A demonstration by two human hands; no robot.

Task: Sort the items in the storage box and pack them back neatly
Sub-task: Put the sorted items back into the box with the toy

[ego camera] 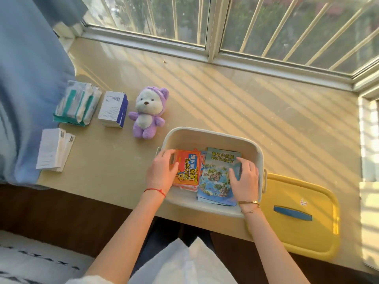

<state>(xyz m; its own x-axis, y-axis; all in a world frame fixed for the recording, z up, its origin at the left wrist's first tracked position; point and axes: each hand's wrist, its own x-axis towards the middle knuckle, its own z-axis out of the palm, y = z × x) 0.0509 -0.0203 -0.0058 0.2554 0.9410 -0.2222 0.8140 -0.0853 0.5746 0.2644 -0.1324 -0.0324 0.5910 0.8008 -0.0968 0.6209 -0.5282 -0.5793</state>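
A white storage box stands on the beige window ledge near its front edge. Inside lie an orange packet on the left and a blue map leaflet on the right. My left hand holds the orange packet's left edge, thumb over its top corner. My right hand lies on the leaflet's right side, fingers curled over its edge. Left of the box sit a purple plush bear, a blue-and-white box, a green-and-white soft pack and white booklets.
The yellow lid with a blue handle lies right of the box, overhanging the ledge's front edge. A blue curtain hangs at the left. Window frames and bars close off the back of the ledge.
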